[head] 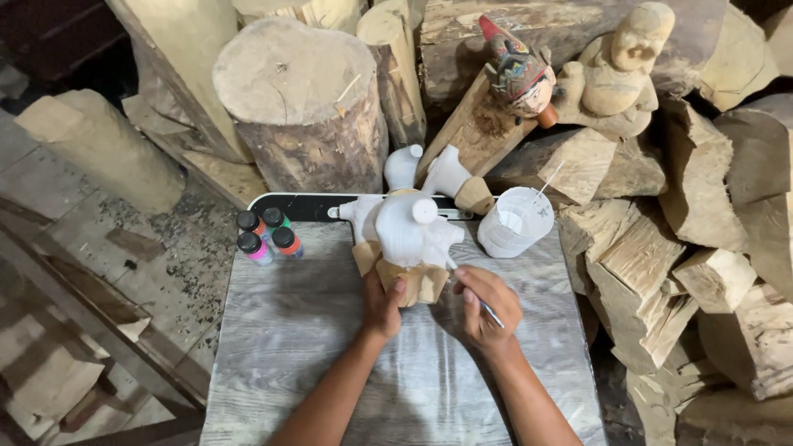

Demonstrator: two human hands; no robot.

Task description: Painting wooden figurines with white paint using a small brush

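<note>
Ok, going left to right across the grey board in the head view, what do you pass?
Paint bottles with black caps → left hand gripping the white-primed wooden figure → right hand holding a thin brush → white cup of paint.

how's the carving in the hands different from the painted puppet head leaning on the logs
The held carving is coated plain white with a bare wood base; the painted puppet head has colours, a patterned headdress and a finished face. The left hand steadies the carving on the table beside the right hand; the head rests untouched on logs. Both are carved wood.
</note>
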